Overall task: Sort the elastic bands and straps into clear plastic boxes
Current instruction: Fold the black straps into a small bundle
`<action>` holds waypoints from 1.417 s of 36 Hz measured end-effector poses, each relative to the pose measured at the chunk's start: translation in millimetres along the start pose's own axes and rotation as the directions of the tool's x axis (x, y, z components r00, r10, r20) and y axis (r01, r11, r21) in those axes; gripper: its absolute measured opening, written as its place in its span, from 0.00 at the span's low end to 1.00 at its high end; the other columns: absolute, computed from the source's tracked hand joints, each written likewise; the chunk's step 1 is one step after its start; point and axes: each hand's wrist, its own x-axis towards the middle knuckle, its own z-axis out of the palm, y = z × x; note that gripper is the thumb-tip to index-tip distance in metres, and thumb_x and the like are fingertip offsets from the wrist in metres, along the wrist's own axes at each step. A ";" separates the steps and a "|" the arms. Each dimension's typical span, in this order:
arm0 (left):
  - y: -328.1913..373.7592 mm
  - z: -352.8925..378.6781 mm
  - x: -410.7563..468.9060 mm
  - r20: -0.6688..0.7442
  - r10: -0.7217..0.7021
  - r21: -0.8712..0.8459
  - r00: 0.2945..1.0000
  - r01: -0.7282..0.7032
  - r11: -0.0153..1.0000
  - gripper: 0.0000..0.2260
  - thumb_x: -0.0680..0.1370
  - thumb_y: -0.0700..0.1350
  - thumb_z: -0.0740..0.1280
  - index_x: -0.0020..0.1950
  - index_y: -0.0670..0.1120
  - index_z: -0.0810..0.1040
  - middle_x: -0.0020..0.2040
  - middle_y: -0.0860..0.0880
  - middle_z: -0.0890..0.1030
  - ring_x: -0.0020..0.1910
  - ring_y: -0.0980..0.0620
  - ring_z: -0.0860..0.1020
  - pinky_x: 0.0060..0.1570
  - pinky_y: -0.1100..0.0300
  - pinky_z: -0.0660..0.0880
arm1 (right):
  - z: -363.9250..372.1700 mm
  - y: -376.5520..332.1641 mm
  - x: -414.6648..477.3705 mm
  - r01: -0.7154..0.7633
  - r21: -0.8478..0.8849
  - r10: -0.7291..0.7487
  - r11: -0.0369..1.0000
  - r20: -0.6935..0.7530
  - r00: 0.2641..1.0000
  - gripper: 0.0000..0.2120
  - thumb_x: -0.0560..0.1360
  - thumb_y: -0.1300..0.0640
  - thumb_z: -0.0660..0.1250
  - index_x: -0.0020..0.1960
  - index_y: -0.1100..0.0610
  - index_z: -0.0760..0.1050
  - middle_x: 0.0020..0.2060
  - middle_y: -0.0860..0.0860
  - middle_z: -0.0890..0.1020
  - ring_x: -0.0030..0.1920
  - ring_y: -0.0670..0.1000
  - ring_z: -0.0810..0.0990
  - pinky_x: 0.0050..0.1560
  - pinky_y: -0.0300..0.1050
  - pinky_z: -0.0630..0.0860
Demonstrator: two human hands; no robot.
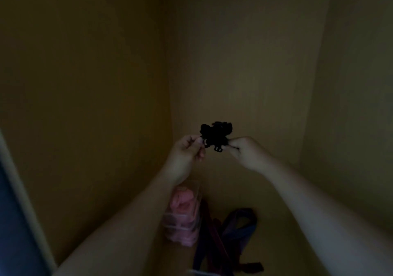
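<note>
Both hands are raised in a dim, yellow-walled corner. Between them hangs a black bundle of elastic bands [214, 134] with a small buckle showing at its lower edge. My left hand [187, 152] pinches the bundle's left end. Its right end is gripped by my right hand [244, 151], fingers curled. Below my left wrist stands a stack of clear plastic boxes [184, 216] with pink items inside. Dark blue and red straps [229, 235] lie in a loose heap just right of the boxes.
Walls close in on the left, back and right, forming a narrow corner. A pale upright edge [23, 190] with a dark blue surface beside it runs along the far left. A small pale object [200, 272] lies at the bottom edge.
</note>
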 end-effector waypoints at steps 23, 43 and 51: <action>-9.9 -2.9 13.0 -0.110 0.085 0.563 0.990 -0.008 0.826 0.05 0.80 0.37 0.62 0.45 0.42 0.72 0.31 0.50 0.73 0.28 0.56 0.70 0.25 0.71 0.65 | -15.4 -42.1 -40.6 0.216 0.065 -0.215 0.974 -0.023 0.976 0.13 0.70 0.64 0.74 0.53 0.53 0.83 0.51 0.43 0.76 0.47 0.42 0.78 0.53 0.32 0.73; -30.4 -0.4 -25.0 0.127 -0.027 0.450 0.992 -0.034 0.892 0.09 0.79 0.40 0.65 0.40 0.49 0.78 0.38 0.52 0.79 0.38 0.56 0.76 0.40 0.65 0.72 | -10.5 -20.0 -25.2 -0.133 0.533 0.176 0.836 -0.030 0.984 0.11 0.69 0.73 0.71 0.38 0.59 0.76 0.25 0.48 0.79 0.25 0.45 0.75 0.27 0.37 0.72; -45.1 3.5 -16.3 -0.019 -0.024 0.572 1.000 0.030 0.819 0.10 0.80 0.39 0.62 0.39 0.49 0.73 0.37 0.50 0.76 0.35 0.56 0.73 0.29 0.73 0.66 | 9.4 -9.8 -26.2 -0.126 0.574 0.191 0.809 -0.054 0.980 0.11 0.69 0.75 0.70 0.36 0.62 0.73 0.25 0.54 0.81 0.24 0.50 0.79 0.26 0.40 0.76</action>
